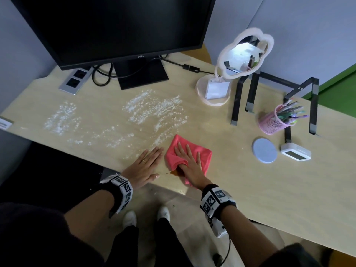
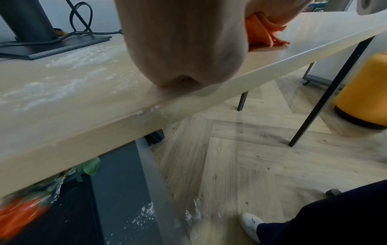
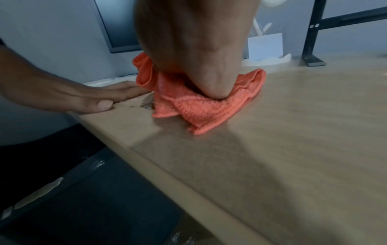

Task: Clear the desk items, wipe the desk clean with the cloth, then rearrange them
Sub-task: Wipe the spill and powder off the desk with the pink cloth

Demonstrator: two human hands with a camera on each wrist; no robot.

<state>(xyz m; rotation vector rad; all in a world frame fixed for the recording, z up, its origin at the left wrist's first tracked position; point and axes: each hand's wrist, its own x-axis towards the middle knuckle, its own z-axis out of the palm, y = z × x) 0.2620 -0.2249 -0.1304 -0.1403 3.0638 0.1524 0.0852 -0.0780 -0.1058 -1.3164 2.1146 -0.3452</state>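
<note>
Wiping is the step in hand, and it looks barely begun. Nearest, at the lower middle of the head view, the right hand [image 1: 189, 162] lies flat on the pink cloth [image 1: 202, 157], its fingers [image 1: 181, 149] straight and spread, pressing the cloth down rather than gripping it. The left hand [image 1: 146, 164] rests palm down on the bare table [image 1: 269, 189] just left of the cloth, fingers straight and together, holding nothing.

A small brown wet spot [image 1: 174, 172] sits between the two hands, touching the cloth's near-left corner and close to the table's front edge. To do this well, I would keep the palm flat, take up that spot first, and draw strokes inward, away from the edge; the wrist views show white powder already on the floor [image 2: 194, 213], so pushing outward would likely drop more.

Further up and to the left, white powder [image 1: 154, 108] streaks the middle of the table, open room for long sweeps. Right of centre stand a blue disc [image 1: 264, 150], a small white clock [image 1: 295, 152], a pink pen cup [image 1: 273, 122], a black stand [image 1: 238, 97] and a mirror [image 1: 244, 54]; the monitor [image 1: 115, 26] closes the upper left.
</note>
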